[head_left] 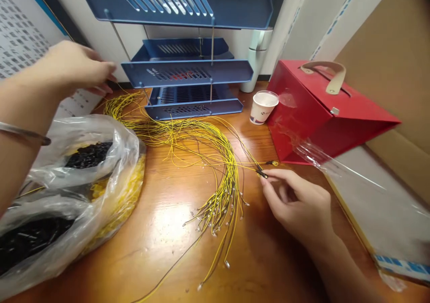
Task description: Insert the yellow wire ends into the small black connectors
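Note:
A bundle of thin yellow and black wires (231,159) curves over the wooden table, many of its near ends tipped with small shiny metal terminals. My right hand (298,202) pinches a small black connector (262,174) between thumb and forefinger, with wires running left from it. Just beyond lies another dark wire end with a yellowish tip (274,163). Raised at the far left, my left hand (79,67) has its fingers closed near the bundle's far end. A single yellow wire (122,88) runs to its fingertips; the exact grip is partly hidden.
Clear plastic bags (129,159) of black and yellow small parts stand at left. A blue tiered rack (188,73) is at the back, near a pale green bottle (255,61) and a paper cup (260,112). To the right are a red box (302,119) and cardboard (379,61).

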Demonstrator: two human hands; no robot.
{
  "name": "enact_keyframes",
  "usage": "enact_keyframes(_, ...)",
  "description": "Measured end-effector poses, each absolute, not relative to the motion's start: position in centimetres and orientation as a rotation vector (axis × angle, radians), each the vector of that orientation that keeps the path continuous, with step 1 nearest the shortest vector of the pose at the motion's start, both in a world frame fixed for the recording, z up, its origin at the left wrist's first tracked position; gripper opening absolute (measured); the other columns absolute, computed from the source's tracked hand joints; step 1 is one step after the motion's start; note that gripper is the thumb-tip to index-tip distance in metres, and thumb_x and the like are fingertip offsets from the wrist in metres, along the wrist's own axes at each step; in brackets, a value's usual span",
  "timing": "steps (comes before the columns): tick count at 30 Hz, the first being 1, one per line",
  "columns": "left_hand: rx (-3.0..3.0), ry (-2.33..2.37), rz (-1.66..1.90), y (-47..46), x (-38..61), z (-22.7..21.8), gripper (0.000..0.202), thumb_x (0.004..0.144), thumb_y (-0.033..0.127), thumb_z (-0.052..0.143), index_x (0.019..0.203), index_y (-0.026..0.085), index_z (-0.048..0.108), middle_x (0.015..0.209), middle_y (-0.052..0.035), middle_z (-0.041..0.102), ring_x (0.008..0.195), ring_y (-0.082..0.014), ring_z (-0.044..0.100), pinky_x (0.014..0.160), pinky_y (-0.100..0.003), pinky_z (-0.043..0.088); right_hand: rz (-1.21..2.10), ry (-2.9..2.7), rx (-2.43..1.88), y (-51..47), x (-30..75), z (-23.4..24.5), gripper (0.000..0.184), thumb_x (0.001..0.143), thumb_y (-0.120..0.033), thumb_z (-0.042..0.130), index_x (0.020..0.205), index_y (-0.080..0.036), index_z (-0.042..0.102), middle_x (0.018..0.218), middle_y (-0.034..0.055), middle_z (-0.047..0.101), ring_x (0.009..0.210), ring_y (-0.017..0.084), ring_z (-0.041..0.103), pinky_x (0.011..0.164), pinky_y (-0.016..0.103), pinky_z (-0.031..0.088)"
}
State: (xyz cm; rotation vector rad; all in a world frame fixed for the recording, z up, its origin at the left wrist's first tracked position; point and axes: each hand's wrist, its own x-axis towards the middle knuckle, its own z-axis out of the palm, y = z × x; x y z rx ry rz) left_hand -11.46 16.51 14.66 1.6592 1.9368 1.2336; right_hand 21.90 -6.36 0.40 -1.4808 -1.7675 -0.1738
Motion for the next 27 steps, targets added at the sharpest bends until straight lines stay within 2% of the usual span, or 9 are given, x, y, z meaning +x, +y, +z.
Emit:
enact_keyframes(2,2.056,2.117,0.75,14.7,-9.3,15.0,0.022,0.069,0.022,0.07,0.052,0.007,0.068,0.036,0.012,0.041,0.074,-0.0188,0.073,0.088,-0.041,0.05,-0.175,-1.762,-1.464,-6.4,21.7,0.4,0.015,0.079,-0.016,0.066,0.093,-0.018,0.067,0.062,-0.0037,0.066,0.035,0.005,0.041,0.039,0.02,0.036)
enact_keyframes(4,2.375,2.03,0.504,11.7,-6.1,14.3,0.035,0.079,0.031,0.058,0.057,0.007,0.072,0.041,0.0079,0.04,0.086,-0.022,0.072,0.094,-0.05,0.042,-0.177,-1.757,-1.442,-6.5,21.6,0.4,0.016,0.078,-0.016,0.067,0.094,-0.018,0.067,0.063,-0.003,0.067,0.035,0.005,0.04,0.04,0.02,0.037)
enact_keyframes(7,2.531,1.513,0.723,5.9,-0.5,11.4,0.021,0.08,0.027,0.067,0.069,0.011,0.075,0.056,-0.0017,0.062,0.072,-0.0226,0.068,0.085,-0.043,0.049,-0.183,-1.773,-1.409,-6.5,21.5,0.4,0.015,0.078,-0.015,0.068,0.094,-0.017,0.067,0.063,-0.003,0.066,0.035,0.004,0.041,0.04,0.02,0.037)
enact_keyframes(9,2.619,1.174,0.906,2.4,2.5,8.7,0.024,0.09,0.028,0.055,0.089,0.014,0.074,0.084,-0.0092,0.072,0.081,-0.0245,0.066,0.082,-0.039,0.049,-0.191,-1.799,-1.393,-6.5,21.5,0.4,0.014,0.079,-0.015,0.068,0.093,-0.017,0.067,0.06,-0.0041,0.064,0.035,0.004,0.041,0.04,0.02,0.037)
enact_keyframes(11,2.671,0.918,0.907,0.2,4.1,6.1,0.028,0.093,0.025,0.047,0.1,0.014,0.071,0.096,-0.0109,0.072,0.089,-0.0257,0.062,0.081,-0.039,0.047,-0.217,-1.826,-1.375,-6.4,21.4,0.4,0.013,0.08,-0.015,0.067,0.093,-0.017,0.067,0.055,-0.0054,0.06,0.036,0.005,0.043,0.042,0.019,0.039)
enact_keyframes(18,2.607,0.731,0.998,-0.5,3.0,0.9,0.024,0.092,0.021,0.05,0.106,0.013,0.068,0.097,-0.0093,0.075,0.075,-0.0212,0.055,0.072,-0.037,0.043,-0.251,-1.852,-1.334,-6.5,20.8,0.4,0.018,0.081,-0.011,0.068,0.099,-0.016,0.068,0.055,-0.006,0.06,0.04,0.004,0.048,0.048,0.018,0.042)
enact_keyframes(21,2.633,0.695,1.095,-0.3,2.5,0.0,0.02,0.091,0.018,0.053,0.103,0.013,0.069,0.089,-0.0072,0.076,0.066,-0.0184,0.05,0.066,-0.035,0.042,-0.2,-1.875,-1.305,-6.4,20.5,0.3,0.021,0.081,-0.01,0.067,0.1,-0.018,0.068,0.059,-0.0058,0.062,0.041,0.004,0.047,0.048,0.018,0.042)
enact_keyframes(25,2.613,0.703,1.214,-0.1,2.2,-0.9,0.015,0.089,0.018,0.058,0.097,0.015,0.07,0.079,-0.0046,0.076,0.061,-0.0164,0.047,0.06,-0.031,0.041,-0.045,-1.915,-1.305,-6.3,20.3,0.4,0.026,0.081,-0.016,0.069,0.107,-0.017,0.066,0.057,-0.0065,0.058,0.04,0.005,0.042,0.045,0.02,0.04)
enact_keyframes(27,2.578,0.759,1.285,-0.1,2.2,-1.2,0.014,0.089,0.019,0.059,0.097,0.015,0.071,0.076,-0.004,0.074,0.061,-0.0157,0.048,0.058,-0.029,0.041,-0.02,-1.915,-1.315,-6.1,20.2,1.1,0.033,0.08,-0.02,0.07,0.112,-0.016,0.064,0.067,-0.0028,0.062,0.043,0.006,0.04,0.045,0.022,0.039)
